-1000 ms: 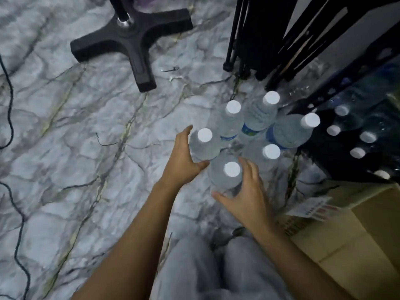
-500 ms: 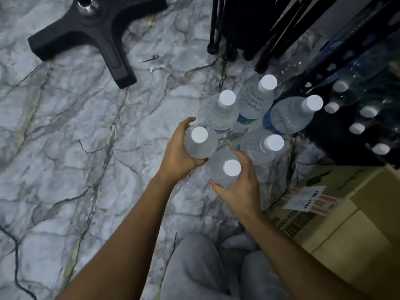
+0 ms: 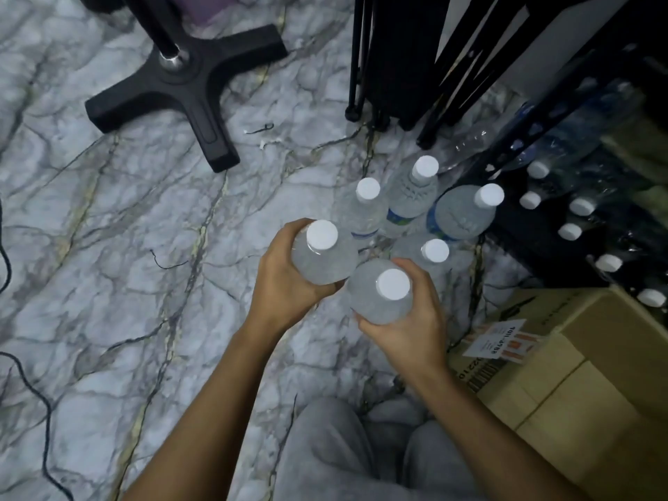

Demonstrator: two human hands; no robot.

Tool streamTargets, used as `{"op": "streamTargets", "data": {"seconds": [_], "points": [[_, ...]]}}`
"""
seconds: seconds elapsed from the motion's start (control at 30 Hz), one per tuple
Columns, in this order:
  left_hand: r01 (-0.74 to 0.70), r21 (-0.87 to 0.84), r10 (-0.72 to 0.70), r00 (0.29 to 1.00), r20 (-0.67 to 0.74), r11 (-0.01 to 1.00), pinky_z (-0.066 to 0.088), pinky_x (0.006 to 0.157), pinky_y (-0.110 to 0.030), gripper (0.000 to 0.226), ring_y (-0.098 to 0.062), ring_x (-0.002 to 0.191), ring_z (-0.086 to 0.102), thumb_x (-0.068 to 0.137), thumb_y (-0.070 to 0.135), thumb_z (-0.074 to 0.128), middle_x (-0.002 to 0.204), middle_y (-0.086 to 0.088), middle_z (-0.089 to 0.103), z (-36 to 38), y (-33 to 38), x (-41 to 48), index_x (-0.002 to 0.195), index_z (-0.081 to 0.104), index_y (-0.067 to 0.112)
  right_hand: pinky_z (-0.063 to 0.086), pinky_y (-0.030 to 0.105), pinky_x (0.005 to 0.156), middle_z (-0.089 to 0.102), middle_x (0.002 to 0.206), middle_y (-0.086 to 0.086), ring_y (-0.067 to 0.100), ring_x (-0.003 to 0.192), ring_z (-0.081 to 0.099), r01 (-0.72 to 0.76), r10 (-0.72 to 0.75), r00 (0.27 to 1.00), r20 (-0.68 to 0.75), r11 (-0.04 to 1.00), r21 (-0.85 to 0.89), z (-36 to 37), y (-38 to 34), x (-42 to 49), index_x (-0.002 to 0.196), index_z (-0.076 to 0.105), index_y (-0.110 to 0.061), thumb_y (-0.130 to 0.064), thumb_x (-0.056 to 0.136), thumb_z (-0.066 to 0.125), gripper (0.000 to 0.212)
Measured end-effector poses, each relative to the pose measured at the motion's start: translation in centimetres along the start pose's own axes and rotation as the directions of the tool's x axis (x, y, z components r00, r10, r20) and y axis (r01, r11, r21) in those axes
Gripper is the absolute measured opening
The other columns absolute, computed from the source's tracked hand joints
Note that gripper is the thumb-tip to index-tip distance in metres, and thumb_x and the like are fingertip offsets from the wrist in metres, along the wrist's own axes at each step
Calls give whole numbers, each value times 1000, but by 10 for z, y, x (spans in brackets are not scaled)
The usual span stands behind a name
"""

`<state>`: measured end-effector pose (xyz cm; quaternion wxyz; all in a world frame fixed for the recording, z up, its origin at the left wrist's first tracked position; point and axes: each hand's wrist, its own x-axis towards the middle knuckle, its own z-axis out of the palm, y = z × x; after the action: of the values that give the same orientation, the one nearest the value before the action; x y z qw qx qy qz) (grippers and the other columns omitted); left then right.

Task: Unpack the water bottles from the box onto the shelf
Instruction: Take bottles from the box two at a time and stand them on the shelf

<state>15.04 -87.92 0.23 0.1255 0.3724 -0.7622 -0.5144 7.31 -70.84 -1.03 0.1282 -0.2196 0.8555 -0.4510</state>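
The person crouches over the marble floor (image 3: 108,218) with a water bottle in each hand. The left hand (image 3: 285,283) curls its fingers round the upper body of the left bottle (image 3: 325,263), and the right hand (image 3: 412,330) grips the right bottle (image 3: 374,305) from the near side, thumb and fingers wrapped about it. Both bottles are upright with their white caps up, and they touch or nearly touch each other. Whether their bases rest on the floor or hang clear of it I cannot tell from above. Four more bottles (image 3: 410,191) stand clustered just beyond, between the hands and the black shelf (image 3: 524,254), where other capped bottles (image 3: 581,206) already sit. The cardboard box (image 3: 596,356) lies to the right, near the shelf. The bottles look full, so I would judge each a fair weight for a single hand. The clear plastic is thin enough to give under a hard squeeze and smooth enough to slip (more so if damp). The best grip seems to be round the body just below the shoulder rather than by the cap. They are not fragile, though a careless swing could knock over the ones standing beside them.
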Motion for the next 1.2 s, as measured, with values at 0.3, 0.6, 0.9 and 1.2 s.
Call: {"op": "streamTargets", "data": {"seconds": [0.3, 0.6, 0.9, 1.2], "points": [[-226, 84, 219, 972, 87, 971, 45, 81, -4, 85, 7, 108, 60, 54, 35, 98, 117, 19, 66, -38, 127, -21, 128, 58, 30, 47, 21, 95, 53, 119, -32, -8, 115, 51, -43, 61, 993, -105, 986, 159, -102, -86, -1, 116, 45, -50, -27, 50, 95, 86], [-533, 17, 515, 825, 234, 846, 44, 71, -4, 78, 20, 95, 59, 40, 51, 92, 103, 45, 60, -5, 309, -46, 105, 51, 62, 45, 0, 68, 61, 105, -32, -15, 93, 59, 3, 65, 935, -348, 982, 190, -277, -162, -23, 107, 51, -50, -18, 46, 94, 81], [-624, -173, 645, 712, 278, 762, 61, 81, -39, 79, 2, 89, 72, 37, 47, 93, 99, 23, 74, 111, 447, -99, 111, 65, 40, 54, 13, 74, 67, 99, -29, -8, 90, 66, 111, -29, 816, -577, 988, 108, -463, -154, -42, 110, 56, -43, -21, 47, 93, 76], [-609, -167, 621, 685, 381, 775, 62, 81, -40, 68, -2, 84, 74, 37, 43, 96, 92, 18, 76, 242, 526, -109, 99, 68, 35, 58, 33, 84, 68, 104, -18, 1, 95, 66, -39, 54, 710, -702, 999, 38, -581, -91, -26, 121, 55, -34, -32, 44, 92, 86]]}}
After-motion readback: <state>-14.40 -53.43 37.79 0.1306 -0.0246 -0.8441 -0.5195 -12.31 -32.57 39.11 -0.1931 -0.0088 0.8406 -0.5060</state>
